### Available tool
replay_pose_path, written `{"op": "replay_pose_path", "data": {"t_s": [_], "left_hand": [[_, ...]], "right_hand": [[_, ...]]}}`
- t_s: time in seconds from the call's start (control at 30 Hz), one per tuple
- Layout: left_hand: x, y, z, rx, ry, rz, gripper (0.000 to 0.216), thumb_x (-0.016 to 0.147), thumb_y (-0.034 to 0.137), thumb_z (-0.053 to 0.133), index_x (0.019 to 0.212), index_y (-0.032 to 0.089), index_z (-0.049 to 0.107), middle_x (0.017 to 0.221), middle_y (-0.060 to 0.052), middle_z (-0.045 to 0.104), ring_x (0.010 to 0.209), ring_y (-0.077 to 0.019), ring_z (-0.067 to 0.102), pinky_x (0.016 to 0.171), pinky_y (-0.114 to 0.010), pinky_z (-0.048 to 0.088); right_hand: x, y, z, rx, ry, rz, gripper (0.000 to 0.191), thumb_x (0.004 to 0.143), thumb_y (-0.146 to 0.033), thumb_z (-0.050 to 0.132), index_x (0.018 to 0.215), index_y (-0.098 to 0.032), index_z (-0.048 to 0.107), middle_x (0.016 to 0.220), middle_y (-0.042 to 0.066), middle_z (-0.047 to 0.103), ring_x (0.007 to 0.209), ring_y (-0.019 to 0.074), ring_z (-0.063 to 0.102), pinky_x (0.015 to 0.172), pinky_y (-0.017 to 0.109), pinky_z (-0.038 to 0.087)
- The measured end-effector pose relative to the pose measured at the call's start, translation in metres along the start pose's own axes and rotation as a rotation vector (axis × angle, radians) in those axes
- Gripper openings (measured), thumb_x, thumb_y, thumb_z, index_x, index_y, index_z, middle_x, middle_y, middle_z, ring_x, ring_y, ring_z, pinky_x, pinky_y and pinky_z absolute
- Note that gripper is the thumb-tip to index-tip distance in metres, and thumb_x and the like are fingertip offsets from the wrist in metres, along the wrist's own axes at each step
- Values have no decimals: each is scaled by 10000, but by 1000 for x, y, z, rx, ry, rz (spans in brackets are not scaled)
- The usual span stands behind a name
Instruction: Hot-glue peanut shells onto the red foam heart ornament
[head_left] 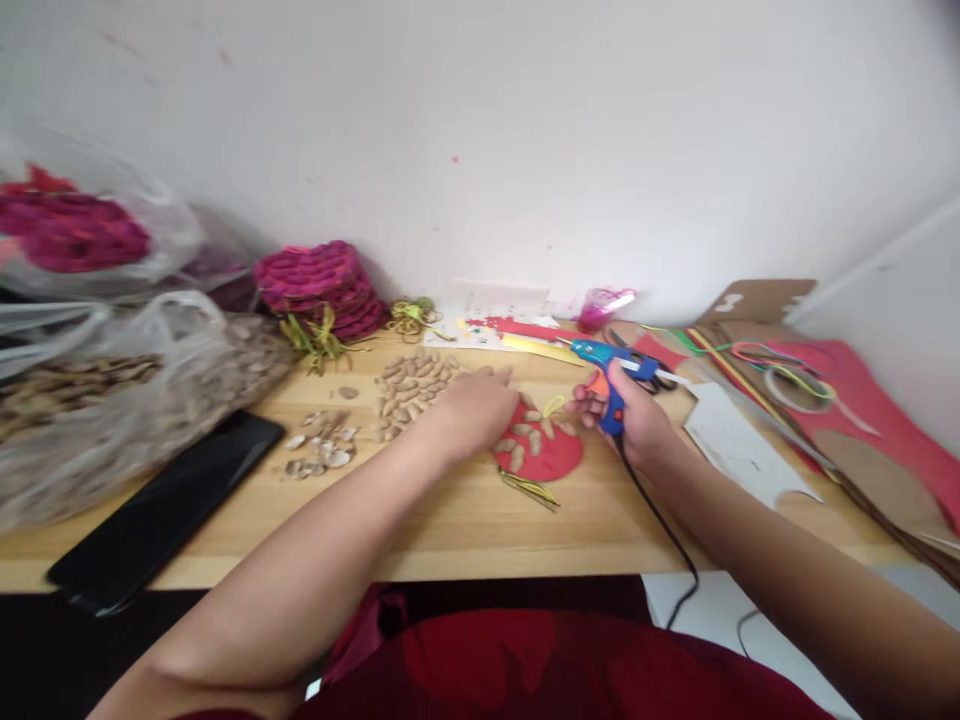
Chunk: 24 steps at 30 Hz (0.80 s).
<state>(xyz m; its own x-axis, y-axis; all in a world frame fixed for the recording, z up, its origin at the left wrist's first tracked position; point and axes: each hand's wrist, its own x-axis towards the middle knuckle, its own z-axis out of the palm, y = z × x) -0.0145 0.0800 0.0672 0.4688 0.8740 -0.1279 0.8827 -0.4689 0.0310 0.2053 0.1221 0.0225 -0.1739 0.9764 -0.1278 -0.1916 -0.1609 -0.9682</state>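
Note:
My right hand [637, 415] grips a blue hot glue gun [613, 400] with an orange trigger, its nozzle pointing left and a white glue stick at its back. Below and left of the gun lies a red disc [551, 462] with several peanuts [534, 440] and a small yellow loop [553, 405] on it. Yellow-green cords [531, 490] stick out at its lower edge. My left hand [480, 408] is at the disc's left side, back upward; its fingers are blurred and mostly hidden. Just behind it spreads a heap of whole peanuts [409, 385].
Peanut shells [322, 445] and a black phone [169, 510] lie left. Plastic bags, one holding peanuts [210, 370], stand farther left. Coiled magenta pieces [322, 285] are stacked by the wall. Paper scraps [750, 440], a tape roll [799, 388] and cardboard lie right. The gun's cord [660, 510] hangs over the front edge.

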Motion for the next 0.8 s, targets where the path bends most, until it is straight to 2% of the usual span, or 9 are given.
{"op": "replay_pose_path", "data": {"t_s": [0.1, 0.2, 0.33, 0.57, 0.8], "left_hand": [[1, 0, -1, 33, -24, -3, 336, 978, 184, 435, 1194, 164, 693, 1141, -176, 674, 1068, -320, 625, 816, -406, 523], [0, 1, -3, 49, -49, -13, 345, 969, 173, 424, 1190, 178, 688, 1118, -164, 672, 1057, -318, 613, 803, -401, 517], [0, 2, -3, 56, -73, -27, 346, 965, 181, 437, 1207, 199, 683, 1120, -155, 676, 1061, -312, 600, 808, -394, 508], [4, -2, 3, 78, -69, -33, 404, 984, 185, 417, 1314, 216, 649, 1093, -148, 699, 1032, -306, 595, 829, -400, 492], [4, -7, 8, 72, -33, -25, 392, 970, 177, 440, 1278, 248, 672, 969, -120, 718, 957, -302, 612, 778, -376, 472]], "right_hand": [[2, -11, 3, 68, 55, 112, 484, 731, -658, 775, 762, -203, 615, 687, 24, 688, 676, 191, 744, 440, 205, 463], [1, -17, 10, 76, 31, 99, 481, 785, -674, 715, 784, -211, 585, 680, 26, 687, 737, 220, 764, 457, 218, 473], [3, -14, 18, 91, -27, 50, 487, 785, -676, 710, 812, -206, 589, 691, 27, 693, 771, 231, 774, 486, 217, 484], [7, 7, 11, 150, -84, 21, 471, 758, -637, 765, 815, -190, 629, 702, 10, 696, 631, 171, 731, 464, 205, 493], [7, 9, 6, 182, -70, 42, 486, 768, -657, 749, 793, -189, 617, 684, 7, 674, 552, 146, 687, 422, 202, 462]]}}
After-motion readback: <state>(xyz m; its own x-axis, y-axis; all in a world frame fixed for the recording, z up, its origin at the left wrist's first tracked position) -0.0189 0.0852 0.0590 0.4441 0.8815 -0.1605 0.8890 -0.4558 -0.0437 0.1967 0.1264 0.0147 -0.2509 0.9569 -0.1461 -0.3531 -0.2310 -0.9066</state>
